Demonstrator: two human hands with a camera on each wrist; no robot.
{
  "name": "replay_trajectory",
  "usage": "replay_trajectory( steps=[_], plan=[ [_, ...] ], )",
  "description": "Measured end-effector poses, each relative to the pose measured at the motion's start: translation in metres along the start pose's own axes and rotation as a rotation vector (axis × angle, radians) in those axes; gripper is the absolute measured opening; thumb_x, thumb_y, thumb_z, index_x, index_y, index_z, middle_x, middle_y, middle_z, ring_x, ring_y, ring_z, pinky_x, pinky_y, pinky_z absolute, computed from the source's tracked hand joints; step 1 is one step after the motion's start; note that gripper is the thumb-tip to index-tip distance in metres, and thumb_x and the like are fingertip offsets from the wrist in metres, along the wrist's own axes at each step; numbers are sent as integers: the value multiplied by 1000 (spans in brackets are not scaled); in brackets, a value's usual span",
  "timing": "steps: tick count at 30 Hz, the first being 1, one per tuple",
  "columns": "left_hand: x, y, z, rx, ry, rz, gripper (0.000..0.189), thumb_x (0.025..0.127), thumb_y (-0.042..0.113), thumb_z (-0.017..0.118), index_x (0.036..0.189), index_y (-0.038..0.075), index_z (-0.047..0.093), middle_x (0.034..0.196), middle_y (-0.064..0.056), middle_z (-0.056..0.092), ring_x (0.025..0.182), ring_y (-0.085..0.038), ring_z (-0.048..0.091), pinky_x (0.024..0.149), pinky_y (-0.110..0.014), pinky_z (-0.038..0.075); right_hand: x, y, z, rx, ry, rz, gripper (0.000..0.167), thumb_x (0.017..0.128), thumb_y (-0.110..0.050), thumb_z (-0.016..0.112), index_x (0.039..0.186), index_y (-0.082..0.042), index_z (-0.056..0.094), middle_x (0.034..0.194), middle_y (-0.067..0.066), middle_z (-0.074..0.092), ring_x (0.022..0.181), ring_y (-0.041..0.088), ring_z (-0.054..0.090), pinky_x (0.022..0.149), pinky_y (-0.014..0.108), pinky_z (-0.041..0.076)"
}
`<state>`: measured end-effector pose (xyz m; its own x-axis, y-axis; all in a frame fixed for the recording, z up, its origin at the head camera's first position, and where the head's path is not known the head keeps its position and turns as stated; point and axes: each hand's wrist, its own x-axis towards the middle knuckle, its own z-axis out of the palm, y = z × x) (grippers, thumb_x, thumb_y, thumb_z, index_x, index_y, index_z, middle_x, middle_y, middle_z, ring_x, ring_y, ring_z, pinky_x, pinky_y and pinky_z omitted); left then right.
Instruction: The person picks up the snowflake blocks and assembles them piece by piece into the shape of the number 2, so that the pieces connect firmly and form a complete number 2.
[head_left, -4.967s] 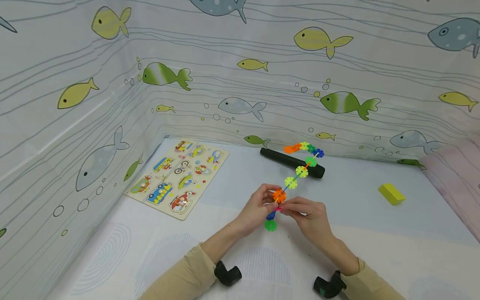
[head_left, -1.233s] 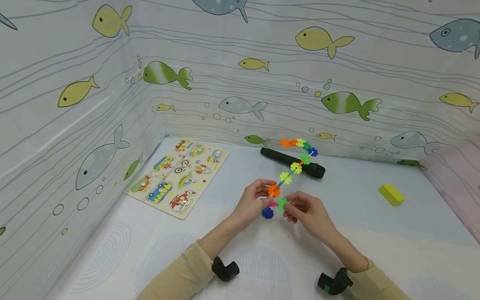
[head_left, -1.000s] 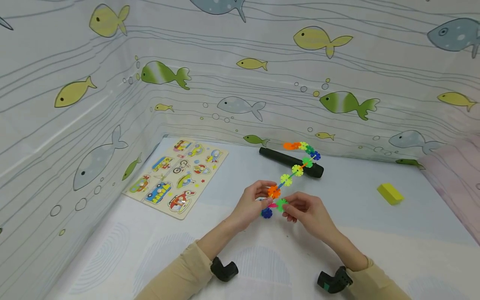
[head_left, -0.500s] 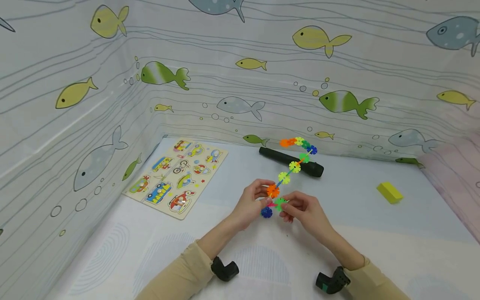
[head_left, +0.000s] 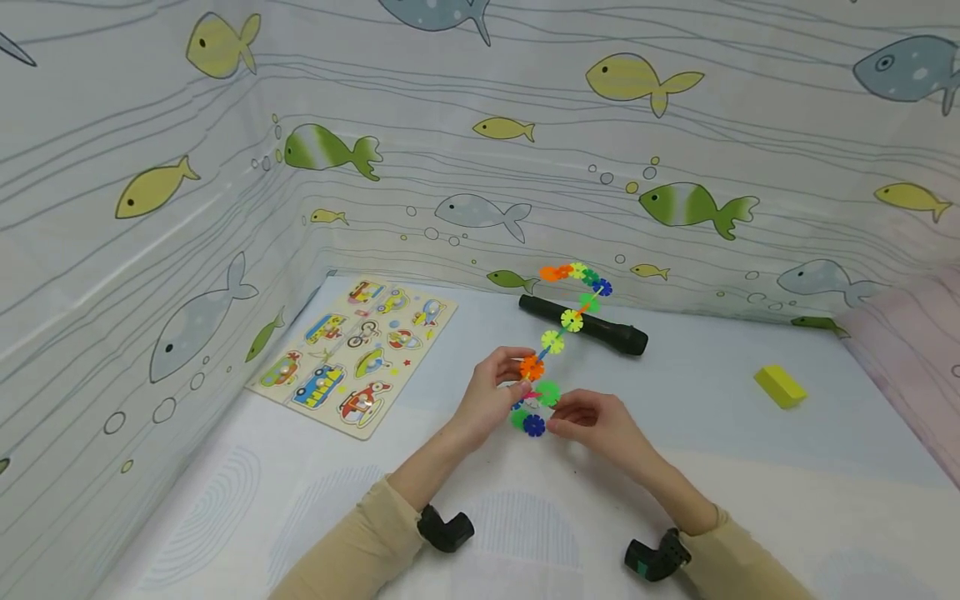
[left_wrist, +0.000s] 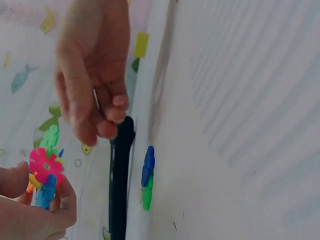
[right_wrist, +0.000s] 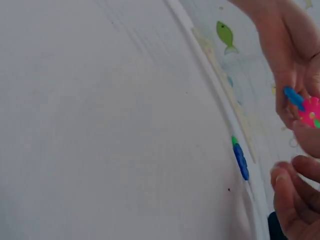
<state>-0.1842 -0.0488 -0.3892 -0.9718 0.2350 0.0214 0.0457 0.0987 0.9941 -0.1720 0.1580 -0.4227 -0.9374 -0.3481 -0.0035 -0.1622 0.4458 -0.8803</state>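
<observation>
My left hand (head_left: 495, 392) pinches a long chain of interlocking snowflake discs near an orange disc (head_left: 532, 367) and a pink disc (left_wrist: 46, 165). The chain (head_left: 552, 341) rises away and curls over at an orange end. A green disc (head_left: 548, 393) sits on the pink one, facing the right hand. Below it, a blue disc (head_left: 534, 426) and another green disc (left_wrist: 147, 196), joined together, lie on the table. My right hand (head_left: 596, 421) is beside the blue disc with fingers loosely bent; both wrist views show nothing held and a gap to that pair.
A black microphone-shaped object (head_left: 622, 337) lies behind the chain. The wooden picture puzzle board (head_left: 390, 379) is at the left and a yellow block (head_left: 781, 386) at the right. Fish-printed sheeting (head_left: 420, 150) stands along the back and left.
My right hand has let go of the green disc, which stays on the chain, and has moved lower toward the blue disc. The left hand and chain have shifted left and up.
</observation>
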Motion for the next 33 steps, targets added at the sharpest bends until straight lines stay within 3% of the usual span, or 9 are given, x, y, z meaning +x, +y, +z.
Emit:
replay_trajectory(
  steps=[6, 10, 19, 24, 27, 33],
  plan=[
    [3, -2, -1, -26, -8, 2, 41, 97, -4, 54, 136, 7, 55, 127, -14, 62, 116, -27, 56, 95, -30, 53, 16, 2, 19, -228, -3, 12, 31, 83, -22, 82, 108, -7, 72, 89, 0, 63, 81, 15, 56, 71, 25, 51],
    [2, -2, 0, -27, -9, 2, 41, 96, -5, 54, 136, 7, 56, 126, -15, 62, 117, -28, 57, 95, -30, 53, 20, 4, 24, -286, -9, -2, 29, 82, -21, 83, 105, -6, 73, 86, 2, 56, 78, 15, 51, 65, 24, 45],
    [2, -3, -1, -14, -2, 5, 40, 97, -4, 54, 135, 7, 56, 125, -14, 61, 115, -26, 57, 95, -30, 53, 19, 6, 25, -290, -3, -71, 23, 81, -18, 84, 98, -7, 75, 82, 3, 55, 74, 15, 50, 62, 24, 43],
    [2, -4, -2, -14, -7, 16, 40, 97, -4, 54, 135, 5, 56, 124, -14, 62, 113, -25, 57, 91, -27, 52, 18, 5, 23, -272, -24, -51, 27, 82, -16, 83, 103, -7, 69, 86, -2, 61, 77, 15, 52, 66, 24, 46],
    [1, -4, -1, -15, -16, 17, 41, 96, -4, 55, 136, 5, 57, 125, -14, 62, 113, -26, 57, 89, -25, 51, 17, 3, 18, -268, -31, -45, 26, 84, -13, 81, 106, -8, 68, 86, -3, 65, 77, 15, 54, 68, 24, 49],
    [2, -4, 0, -2, -22, 7, 41, 96, -2, 57, 135, 9, 59, 128, -11, 62, 116, -25, 56, 92, -27, 53, 7, 2, -1, -242, -46, -45, 11, 88, -13, 76, 96, -11, 70, 80, -2, 66, 73, 15, 58, 64, 24, 51]
  ],
)
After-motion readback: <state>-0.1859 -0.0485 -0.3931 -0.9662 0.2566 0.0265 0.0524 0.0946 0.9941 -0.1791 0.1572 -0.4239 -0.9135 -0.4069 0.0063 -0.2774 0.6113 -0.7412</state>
